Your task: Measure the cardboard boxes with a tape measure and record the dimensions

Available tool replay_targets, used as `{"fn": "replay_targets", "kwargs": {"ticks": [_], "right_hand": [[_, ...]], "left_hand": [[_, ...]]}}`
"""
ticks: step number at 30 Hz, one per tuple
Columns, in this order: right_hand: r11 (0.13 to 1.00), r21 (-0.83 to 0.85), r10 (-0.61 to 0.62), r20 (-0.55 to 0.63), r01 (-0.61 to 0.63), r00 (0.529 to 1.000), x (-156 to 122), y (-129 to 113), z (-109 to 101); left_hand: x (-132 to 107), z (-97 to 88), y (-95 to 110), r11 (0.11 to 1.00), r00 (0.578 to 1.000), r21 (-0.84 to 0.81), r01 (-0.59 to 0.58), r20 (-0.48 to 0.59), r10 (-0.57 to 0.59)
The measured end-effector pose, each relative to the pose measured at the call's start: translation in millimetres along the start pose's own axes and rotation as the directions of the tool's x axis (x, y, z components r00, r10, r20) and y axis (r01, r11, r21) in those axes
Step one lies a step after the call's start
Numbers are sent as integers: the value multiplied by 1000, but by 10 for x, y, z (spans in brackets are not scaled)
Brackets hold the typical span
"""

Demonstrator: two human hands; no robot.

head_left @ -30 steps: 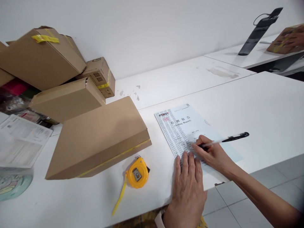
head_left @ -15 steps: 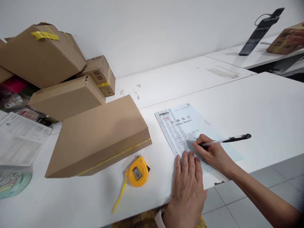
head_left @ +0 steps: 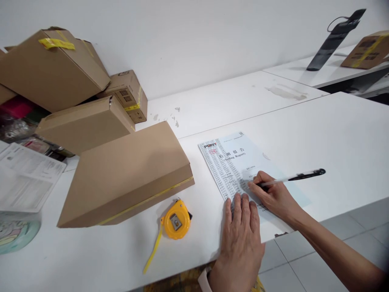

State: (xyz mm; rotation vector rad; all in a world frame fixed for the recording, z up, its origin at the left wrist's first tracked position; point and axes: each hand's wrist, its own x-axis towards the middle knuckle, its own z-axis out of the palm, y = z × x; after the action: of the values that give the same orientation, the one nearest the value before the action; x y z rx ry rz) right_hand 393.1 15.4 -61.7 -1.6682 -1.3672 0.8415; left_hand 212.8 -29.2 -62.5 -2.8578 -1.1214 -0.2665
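Observation:
A pale blue test report [head_left: 252, 158] with printed columns of small text down its left side lies on the white table. My left hand [head_left: 241, 239] rests flat on its lower left part, fingers stretched out. Over the report's lower middle, my right hand [head_left: 275, 196] grips a pen [head_left: 304, 175] with a clear barrel and black end. The pen's tip is hidden behind my fingers. To the left of my left hand sits a yellow tape measure [head_left: 176, 220] with its yellow strap on the table.
A flat cardboard box [head_left: 130, 174] lies left of the report. More boxes [head_left: 57, 69] are piled behind it, beside printed papers [head_left: 27, 178]. A dark water bottle [head_left: 331, 44] and a taped box [head_left: 366, 50] stand at the far right. The table's front edge runs beneath my wrists.
My right hand has shifted very slightly right with the pen, whose black end has moved right and up. The other person's hand has moved off the far-right box. My left hand stays put.

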Motion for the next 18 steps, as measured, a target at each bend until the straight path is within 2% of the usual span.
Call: {"fn": "replay_targets", "kwargs": {"ticks": [9,18], "right_hand": [[1000,-17,-7,-3,7,1000,2,-2,-1],[1000,-22,-16,3,16,1000,18,-7,7]], "left_hand": [[29,-12,-5,1000,1000,-18,-9,24,9],[27,14,-1,1000,1000,-9,-15,-9,15]]}}
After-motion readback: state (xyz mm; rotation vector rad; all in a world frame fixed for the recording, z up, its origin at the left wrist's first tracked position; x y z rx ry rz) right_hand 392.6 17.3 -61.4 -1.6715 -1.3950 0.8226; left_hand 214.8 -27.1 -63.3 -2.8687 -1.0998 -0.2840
